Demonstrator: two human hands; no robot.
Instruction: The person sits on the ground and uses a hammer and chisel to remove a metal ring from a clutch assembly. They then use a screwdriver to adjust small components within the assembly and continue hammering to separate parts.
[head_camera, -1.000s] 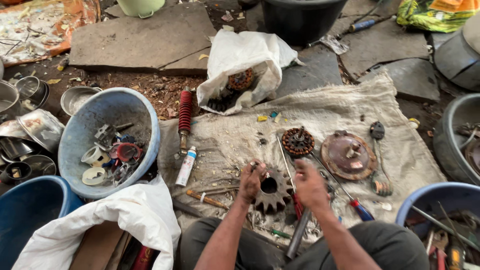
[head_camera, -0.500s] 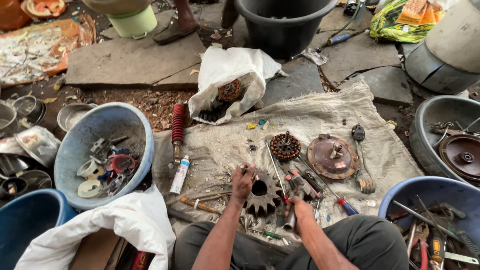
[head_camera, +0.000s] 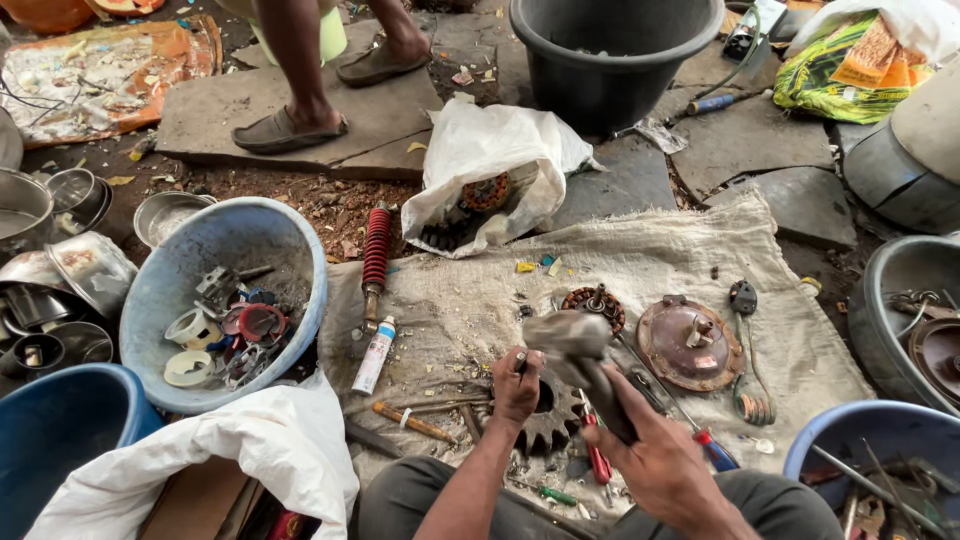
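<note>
My right hand (head_camera: 655, 455) grips the handle of a hammer (head_camera: 572, 345), whose blurred metal head is raised above a dark toothed sprocket (head_camera: 548, 422) lying on a burlap sack (head_camera: 640, 260). My left hand (head_camera: 517, 385) rests on the sprocket's left edge and pinches a small dark tool at its hub. A smaller rusty gear (head_camera: 592, 303) and a round rusty cover plate (head_camera: 688, 343) lie just beyond the sprocket.
A light blue basin (head_camera: 195, 260) of small parts stands left, a red shock absorber (head_camera: 376, 250) and a white tube (head_camera: 374, 355) beside it. A white bag (head_camera: 500, 160) holds more gears. Another person's sandalled feet (head_camera: 290, 125) stand on a slab. Black bucket (head_camera: 610, 60) behind; screwdrivers (head_camera: 705, 440) nearby.
My right hand has picked up the hammer and lifted it above the sprocket. The camera has tilted up, bringing another person's legs into view.
</note>
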